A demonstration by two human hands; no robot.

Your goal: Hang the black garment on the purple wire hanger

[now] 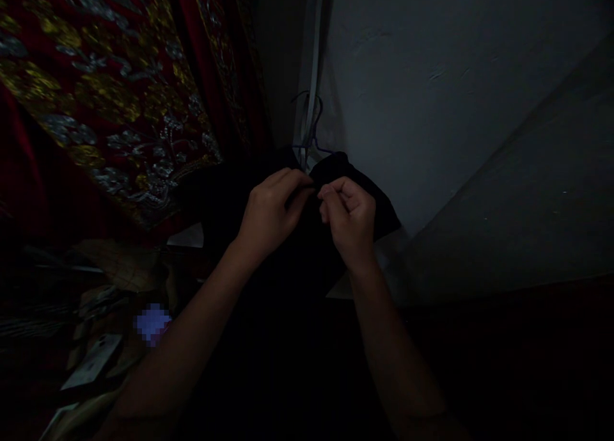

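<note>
A black short-sleeved garment, which looks like a shirt (297,255), hangs on a thin dark clothes hanger (318,122) against the wall. Just below its neck opening, my left hand (268,214) pinches the front edge of the cloth between thumb and fingers. Close beside it on the right, my right hand (349,217) is curled, its thumb and forefinger pressed together on the same part of the front. The small spot between the fingertips is too dark to make out in detail.
A red cloth (110,102) with gold and silver embroidery hangs at left. A pale strip (314,50) runs down the grey wall (432,108) behind the hanger. Lower left lie a light flat object (93,362), a blurred-out bluish patch (152,323) and dim clutter.
</note>
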